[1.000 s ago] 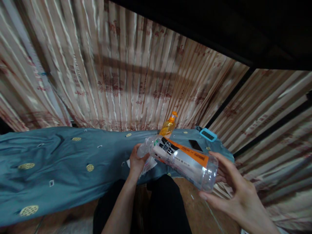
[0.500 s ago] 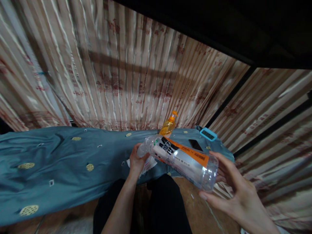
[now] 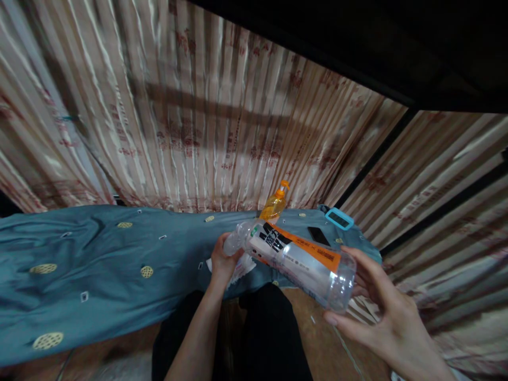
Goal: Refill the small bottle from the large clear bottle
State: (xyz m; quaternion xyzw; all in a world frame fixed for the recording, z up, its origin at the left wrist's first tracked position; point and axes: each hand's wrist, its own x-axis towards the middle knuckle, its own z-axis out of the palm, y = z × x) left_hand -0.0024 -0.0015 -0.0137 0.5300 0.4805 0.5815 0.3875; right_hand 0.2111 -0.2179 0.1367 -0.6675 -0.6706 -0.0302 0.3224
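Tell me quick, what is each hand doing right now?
Left hand: closed around the neck end of the clear plastic bottle.
Right hand: fingers spread, cupping the bottle's base.

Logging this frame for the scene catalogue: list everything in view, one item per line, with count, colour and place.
clear plastic bottle: 1, transparent with orange, black and white label, held tilted between both hands
white cloth: 1, white, under the left hand by the bottle's neck
pump bottle: 1, orange, standing at the back of the blue cloth
phone: 1, black, lying flat on the blue cloth
small device: 1, turquoise frame, far right corner
blue cloth: 1, teal with gold motifs, covering the surface
curtain: striped beige-red, behind
left hand: at the neck end
right hand: around the base
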